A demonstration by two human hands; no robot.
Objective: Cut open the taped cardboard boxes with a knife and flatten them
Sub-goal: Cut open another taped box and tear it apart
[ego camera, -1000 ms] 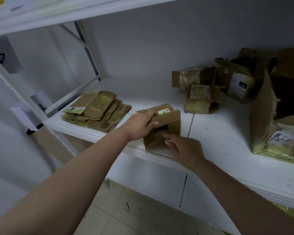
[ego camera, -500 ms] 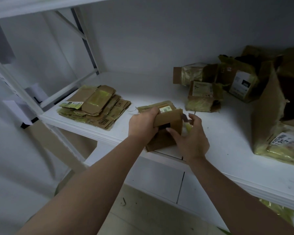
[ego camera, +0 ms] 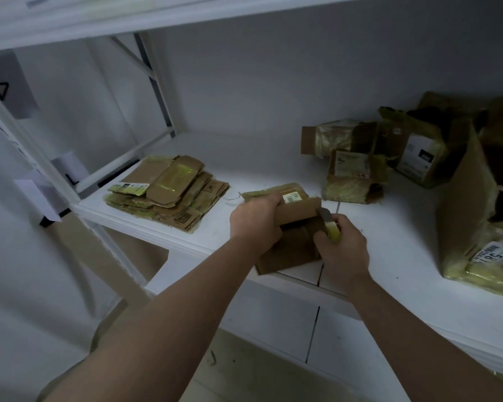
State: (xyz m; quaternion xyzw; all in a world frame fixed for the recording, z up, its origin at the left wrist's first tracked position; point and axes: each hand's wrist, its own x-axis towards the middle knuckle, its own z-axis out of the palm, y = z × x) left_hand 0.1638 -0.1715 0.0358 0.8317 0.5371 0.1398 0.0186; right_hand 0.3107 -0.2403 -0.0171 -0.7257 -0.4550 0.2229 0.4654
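Observation:
A small brown cardboard box sits at the front edge of the white shelf, one flap raised. My left hand grips its left side and the raised flap. My right hand holds a knife with a yellow handle; its grey blade touches the box's right edge under the flap. A flattened piece with a white label lies just behind the box.
A stack of flattened boxes lies at the shelf's left end. Several taped, torn boxes stand at the back right, and a large open box fills the right side. An upper shelf hangs overhead.
My right hand has come up from the box's front to its right side, and the knife now shows in it with the blade against the box. My left hand keeps its grip.

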